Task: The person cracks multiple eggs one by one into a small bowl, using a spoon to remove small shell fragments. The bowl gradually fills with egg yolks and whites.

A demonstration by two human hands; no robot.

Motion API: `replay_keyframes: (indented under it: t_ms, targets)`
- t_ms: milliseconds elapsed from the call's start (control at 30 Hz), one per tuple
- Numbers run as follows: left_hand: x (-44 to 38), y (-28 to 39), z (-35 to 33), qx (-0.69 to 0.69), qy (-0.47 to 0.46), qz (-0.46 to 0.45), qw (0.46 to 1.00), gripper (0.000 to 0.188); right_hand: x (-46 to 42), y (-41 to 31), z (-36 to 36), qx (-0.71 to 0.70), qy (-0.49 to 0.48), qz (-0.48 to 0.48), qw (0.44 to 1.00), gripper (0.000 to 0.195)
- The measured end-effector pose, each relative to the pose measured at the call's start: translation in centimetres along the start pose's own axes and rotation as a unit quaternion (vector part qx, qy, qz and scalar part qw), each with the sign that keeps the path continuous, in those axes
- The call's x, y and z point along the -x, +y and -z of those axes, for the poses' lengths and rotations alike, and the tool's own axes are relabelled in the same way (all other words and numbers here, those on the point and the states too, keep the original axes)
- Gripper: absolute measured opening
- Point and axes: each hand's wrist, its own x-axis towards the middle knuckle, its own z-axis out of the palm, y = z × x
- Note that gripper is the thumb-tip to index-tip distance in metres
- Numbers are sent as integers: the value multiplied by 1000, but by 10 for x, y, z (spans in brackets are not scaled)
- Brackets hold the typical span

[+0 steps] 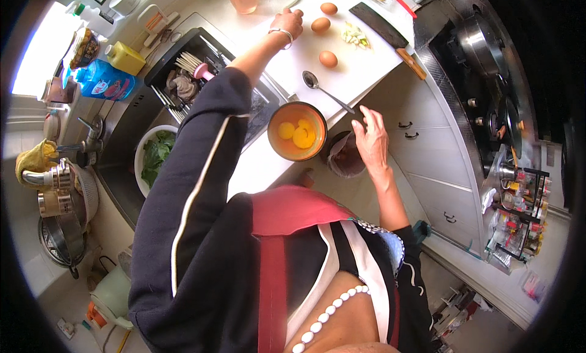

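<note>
My left hand (287, 25), with a bangle at its wrist, reaches over the far part of the white counter. Its fingers are curled, and whether they hold anything is hidden. Three brown eggs, one at the back (328, 8), one in the middle (321, 25) and one nearer me (328, 59), lie to its right. My right hand (373, 135) is empty, fingers apart, past the counter's front edge. Near its fingertips is the handle of a metal spoon (311, 80). A round bowl (297, 111) holding several egg yolks in clear egg white stands near the edge.
A cleaver (379, 25) lies by chopped pale green pieces (355, 36), its wooden handle past the counter edge. Below is a lined bin (343, 163). Left, the sink holds a white bowl (138, 153) of leafy greens; a utensil tray (160, 65) spans it. A stove (462, 78) is right.
</note>
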Motion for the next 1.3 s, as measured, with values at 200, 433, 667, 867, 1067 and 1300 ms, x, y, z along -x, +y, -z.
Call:
replay_keyframes:
  t_ms: [200,433,667,867,1067,1300]
  targets:
    - [89,-29,75,758,-163,167,609,44,-60,-8,-13,12,10,86,996,40]
    - [244,-2,155,931,-7,190,313,47,-152,-11,-61,135,-124,57,981,50]
    - [299,8,157,947,-12,146,286,51,-175,12,-85,166,-144,111,969,49]
    - [287,21,160,900,-14,198,387,46,-150,-44,-63,-176,-86,53,979,46]
    - [240,44,146,895,-67,209,389,42,-81,-143,10,-289,117,259,914,45]
    - [225,63,128,891,-144,204,378,38,-63,-118,3,-201,64,226,951,47]
